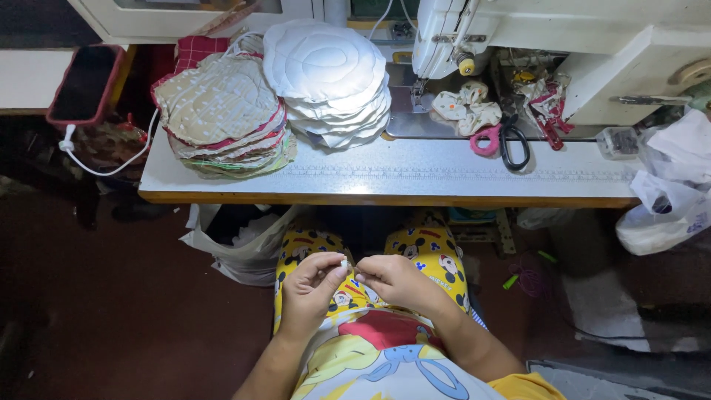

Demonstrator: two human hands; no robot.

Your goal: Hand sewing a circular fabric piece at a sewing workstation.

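Below, hands [354, 285] pinching a tiny white piece [344, 263].

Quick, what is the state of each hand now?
Left hand: closed, fingertips pinching a small white thing.
Right hand: closed in a pinch near the left fingertips; what it holds cannot be told.

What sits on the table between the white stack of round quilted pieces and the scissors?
In the head view, the sewing machine's needle plate and a crumpled floral fabric scrap lie between the white stack and the scissors.
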